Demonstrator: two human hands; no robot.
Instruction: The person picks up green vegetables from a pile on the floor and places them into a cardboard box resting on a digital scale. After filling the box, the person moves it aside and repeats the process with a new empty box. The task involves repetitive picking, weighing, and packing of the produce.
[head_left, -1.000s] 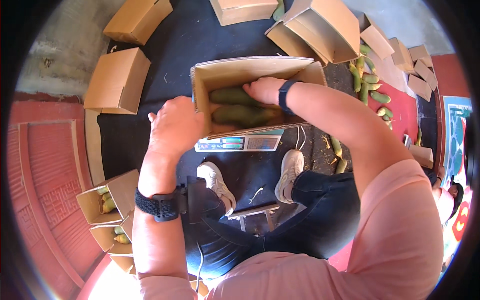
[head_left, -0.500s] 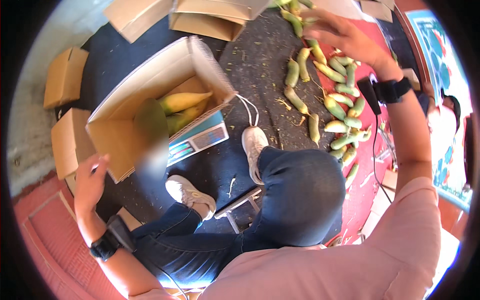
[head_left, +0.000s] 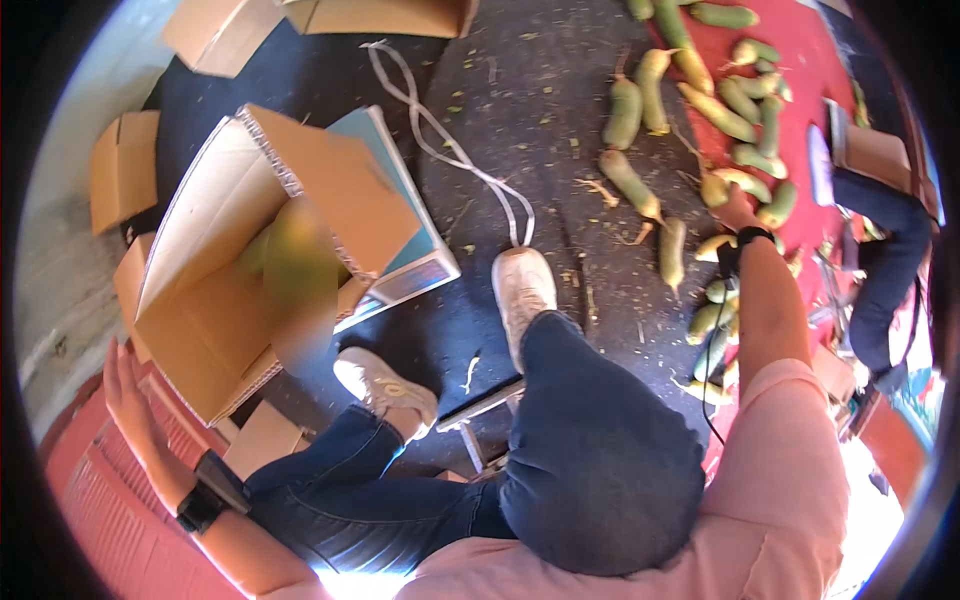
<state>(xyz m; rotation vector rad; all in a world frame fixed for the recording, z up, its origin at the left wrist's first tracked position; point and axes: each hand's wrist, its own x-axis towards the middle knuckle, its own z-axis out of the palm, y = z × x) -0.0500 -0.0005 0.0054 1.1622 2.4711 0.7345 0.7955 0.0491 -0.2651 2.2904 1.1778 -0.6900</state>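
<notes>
My left hand [head_left: 135,405] is raised at the lower left, fingers stretched, beside an open cardboard box [head_left: 195,340]. The box stands tilted on a teal-topped scale [head_left: 415,280], one flap hanging over it; yellow-green gourds [head_left: 290,235] inside are partly blurred. At the right my right hand [head_left: 733,208] reaches into long green and yellowish gourds [head_left: 625,110] spread on dark ground and red sheeting, its fingers round a yellowish gourd [head_left: 714,188].
More cardboard boxes [head_left: 122,175] stand along the left and top. A white looped cord [head_left: 470,170] lies beside the scale. My shoes and knees are below. At the far right another person's dark-clad leg [head_left: 875,210] and purple shoe are near the gourds, beside a small box [head_left: 875,155].
My right hand left the box, swung right and came down onto the gourds. My left hand let go of the box, which now sits more tilted. The view has turned rightward.
</notes>
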